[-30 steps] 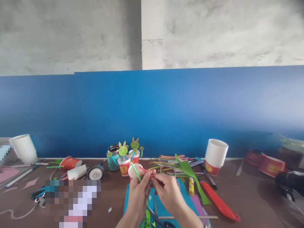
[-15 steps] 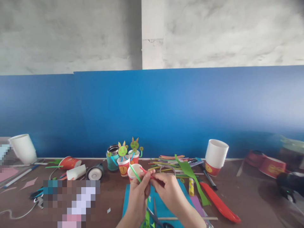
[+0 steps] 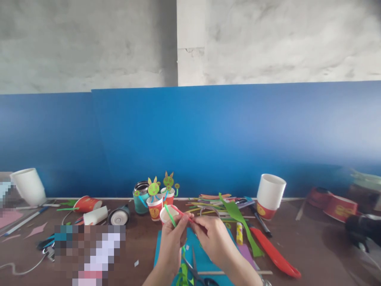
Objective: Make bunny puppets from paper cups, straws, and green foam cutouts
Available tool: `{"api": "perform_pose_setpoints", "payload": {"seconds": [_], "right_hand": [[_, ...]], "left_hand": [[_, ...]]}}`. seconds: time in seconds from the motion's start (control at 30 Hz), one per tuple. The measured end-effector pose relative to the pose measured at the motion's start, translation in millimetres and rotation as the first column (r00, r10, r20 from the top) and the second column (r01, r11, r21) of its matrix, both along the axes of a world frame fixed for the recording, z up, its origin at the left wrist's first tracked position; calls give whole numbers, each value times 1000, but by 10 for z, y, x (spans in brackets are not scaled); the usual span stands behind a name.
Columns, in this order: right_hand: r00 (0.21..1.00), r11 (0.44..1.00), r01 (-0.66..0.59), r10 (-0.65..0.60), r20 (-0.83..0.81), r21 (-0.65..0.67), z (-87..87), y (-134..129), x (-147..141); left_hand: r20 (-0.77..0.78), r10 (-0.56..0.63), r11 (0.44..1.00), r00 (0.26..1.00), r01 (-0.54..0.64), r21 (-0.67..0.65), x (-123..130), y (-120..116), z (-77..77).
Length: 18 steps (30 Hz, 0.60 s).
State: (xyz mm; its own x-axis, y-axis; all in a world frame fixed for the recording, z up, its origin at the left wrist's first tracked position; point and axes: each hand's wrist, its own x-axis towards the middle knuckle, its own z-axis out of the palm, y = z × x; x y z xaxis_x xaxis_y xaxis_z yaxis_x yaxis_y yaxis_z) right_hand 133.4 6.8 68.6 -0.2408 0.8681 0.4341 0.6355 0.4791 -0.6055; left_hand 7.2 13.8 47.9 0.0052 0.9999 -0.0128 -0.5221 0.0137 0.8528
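My left hand (image 3: 172, 245) is closed round a green straw (image 3: 170, 215) that slants up to the left. A red straw (image 3: 177, 211) runs across the fingertips of both hands. My right hand (image 3: 212, 237) pinches the red straw's lower right end. Just behind the straws stands a paper cup (image 3: 165, 216), partly covered by my left hand. Two cups with green animal faces stand beyond it, the nearer face (image 3: 153, 189) with blue straw arms. Under my hands lie scissors (image 3: 195, 267) and green paper strips (image 3: 183, 274) on a blue sheet (image 3: 160, 251).
To the right lie loose straws (image 3: 198, 204), a green paper strip (image 3: 235, 212), a yellow glue stick (image 3: 239, 233) and a red long-handled object (image 3: 274, 254). Stacked white cups (image 3: 270, 192) stand behind. At left are a flask lid (image 3: 119, 217), tipped cups (image 3: 89, 204) and a cup stack (image 3: 29, 186).
The red straw has shifted slightly up and left between my fingertips, with more of it showing beyond the left hand. The hands have otherwise barely moved.
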Motion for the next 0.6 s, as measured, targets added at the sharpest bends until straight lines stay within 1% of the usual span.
{"api": "perform_pose_setpoints", "payload": {"seconds": [0.3,0.5,0.6], "right_hand": [[999,999,-24,25,-22,22,5,-5,-4],[1000,1000,-2,1,22,29,-1,-12,0],[999,999,15,-16,35,31,0,-20,-11]], "left_hand": [[-21,-18,1000,1000,18,6,19,-22,13],[-82,-44,998,996,47,34,31,-18,-32],[-110,-37,998,993,41,41,36,-20,-37]]}}
